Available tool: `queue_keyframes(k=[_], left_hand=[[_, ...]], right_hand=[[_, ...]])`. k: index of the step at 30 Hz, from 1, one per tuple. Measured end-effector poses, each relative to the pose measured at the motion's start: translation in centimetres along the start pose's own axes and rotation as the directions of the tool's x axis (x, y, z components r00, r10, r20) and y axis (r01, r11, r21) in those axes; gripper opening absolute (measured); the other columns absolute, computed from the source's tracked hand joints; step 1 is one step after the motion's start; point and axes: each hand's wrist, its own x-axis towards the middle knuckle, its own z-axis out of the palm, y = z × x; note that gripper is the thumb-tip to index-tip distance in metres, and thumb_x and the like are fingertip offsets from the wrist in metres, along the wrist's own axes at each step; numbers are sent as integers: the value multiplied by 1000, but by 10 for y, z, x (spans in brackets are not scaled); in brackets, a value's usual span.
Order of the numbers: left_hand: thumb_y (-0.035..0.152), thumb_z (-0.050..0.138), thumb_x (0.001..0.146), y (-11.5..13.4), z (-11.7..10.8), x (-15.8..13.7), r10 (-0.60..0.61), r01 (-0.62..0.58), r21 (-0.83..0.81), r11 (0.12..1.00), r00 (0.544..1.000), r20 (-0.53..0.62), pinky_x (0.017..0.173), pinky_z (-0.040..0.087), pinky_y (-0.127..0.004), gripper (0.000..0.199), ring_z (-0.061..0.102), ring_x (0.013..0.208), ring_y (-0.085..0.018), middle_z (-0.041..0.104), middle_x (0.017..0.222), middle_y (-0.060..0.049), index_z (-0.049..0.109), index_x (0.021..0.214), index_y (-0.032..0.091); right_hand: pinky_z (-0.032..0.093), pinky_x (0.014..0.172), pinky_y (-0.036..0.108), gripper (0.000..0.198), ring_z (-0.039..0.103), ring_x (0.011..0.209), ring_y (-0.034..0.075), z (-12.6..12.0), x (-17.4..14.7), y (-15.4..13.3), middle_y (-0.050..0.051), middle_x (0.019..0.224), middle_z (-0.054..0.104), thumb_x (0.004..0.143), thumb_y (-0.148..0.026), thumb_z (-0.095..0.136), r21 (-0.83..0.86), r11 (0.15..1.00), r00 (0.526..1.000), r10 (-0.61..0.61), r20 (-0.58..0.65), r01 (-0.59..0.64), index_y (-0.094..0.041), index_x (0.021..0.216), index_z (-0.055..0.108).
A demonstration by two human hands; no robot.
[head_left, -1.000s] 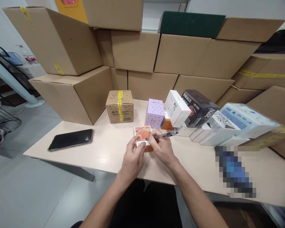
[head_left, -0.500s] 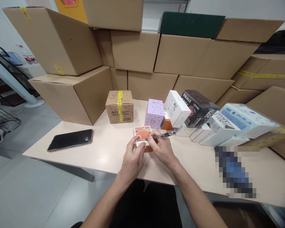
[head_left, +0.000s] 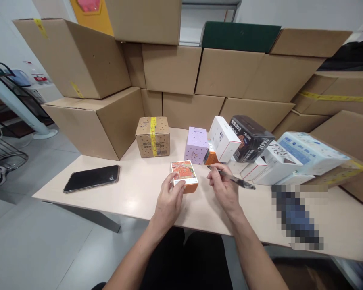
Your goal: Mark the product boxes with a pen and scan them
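A small orange-and-white box (head_left: 185, 171) with a picture on top rests on the table in front of me. My left hand (head_left: 168, 197) grips it at its near left side, thumb and fingers on its edge and top. To the right, my right hand (head_left: 224, 191) is closed around a pen (head_left: 237, 181), held apart from the box with its rear end slanting right. Just behind stands a lilac spotted box (head_left: 196, 145), and beside that are an orange box (head_left: 211, 157) and a white box (head_left: 225, 139).
A phone (head_left: 91, 178) lies on the left of the table (head_left: 133, 189). A taped carton (head_left: 153, 137) stands behind it. A black box (head_left: 251, 139), a light-blue box (head_left: 313, 153) and a pixelated dark item (head_left: 296, 217) are on the right. Large cardboard boxes (head_left: 172, 68) wall off the back.
My right hand has drawn away from the small box to the right, taking the pen with it and uncovering the box's right side. My left hand has stayed on the box.
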Motion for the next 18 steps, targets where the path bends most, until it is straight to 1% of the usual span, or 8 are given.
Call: queue_keyframes(k=[2, 3, 5, 7, 11, 15, 17, 18], left_hand=[[9, 52, 95, -1, 1, -1, -1, 1, -4, 1000, 1000, -2, 99, 57, -40, 28, 54, 129, -26, 46, 139, -16, 59, 120, 20], [9, 52, 95, -1, 1, -1, 0, 0, -6, 1000, 1000, -4, 99, 57, -41, 28, 54, 129, -26, 46, 139, -16, 60, 120, 20], [10, 52, 95, -2, 2, -2, 3, -3, -9, 1000, 1000, -14, 100, 57, -41, 28, 55, 129, -26, 46, 139, -16, 60, 120, 21], [10, 52, 95, -3, 2, -3, 5, -5, -10, 1000, 1000, -27, 99, 57, -42, 29, 56, 128, -26, 46, 139, -16, 60, 121, 21], [10, 52, 95, -4, 3, -4, 16, -16, -16, 1000, 999, -28, 99, 57, -43, 31, 55, 130, -27, 46, 141, -16, 59, 122, 22], [10, 51, 95, -4, 2, -4, 22, -22, -16, 1000, 999, -26, 99, 57, -43, 32, 54, 130, -27, 46, 141, -16, 59, 123, 22], [10, 51, 95, -3, 0, -4, 17, -17, -9, 1000, 999, -30, 98, 58, -43, 34, 55, 129, -27, 46, 141, -16, 58, 125, 24], [10, 51, 95, -2, -1, -4, 12, -12, -7, 1000, 999, -36, 98, 58, -43, 36, 55, 128, -27, 47, 141, -16, 57, 127, 24]], right_hand=[[49, 74, 29, 21, 63, 82, 18, -16, -3, 8, 4, 93, 65, 98, -25, 44, -246, 966, 994, -53, 96, 75, -21, 115, 56], [48, 79, 31, 28, 62, 90, 20, -23, -4, 11, 7, 100, 66, 95, -16, 44, -426, 894, 980, -58, 191, 136, -20, 119, 57], [46, 84, 32, 44, 60, 98, 23, -30, -6, 17, 11, 108, 65, 86, -1, 43, -701, 664, 933, 15, 359, 259, -18, 124, 57], [44, 82, 34, 48, 58, 97, 25, -30, -7, 22, 14, 107, 65, 82, 5, 43, -797, 521, 906, 100, 412, 305, -16, 122, 60], [42, 77, 35, 41, 56, 92, 27, -21, -6, 27, 17, 104, 64, 86, 3, 42, -826, 469, 900, 131, 415, 313, -14, 117, 63], [42, 79, 34, 55, 55, 90, 25, -31, -12, 28, 13, 106, 63, 88, 1, 40, -822, 469, 899, 121, 420, 322, -20, 137, 53], [44, 85, 37, 53, 55, 94, 26, -49, -25, 29, 14, 108, 62, 93, -8, 40, -823, 501, 941, 47, 335, 268, -19, 145, 46], [45, 88, 40, 51, 56, 98, 28, -61, -35, 30, 15, 111, 61, 96, -16, 40, -828, 522, 972, -5, 236, 204, -18, 146, 45]])
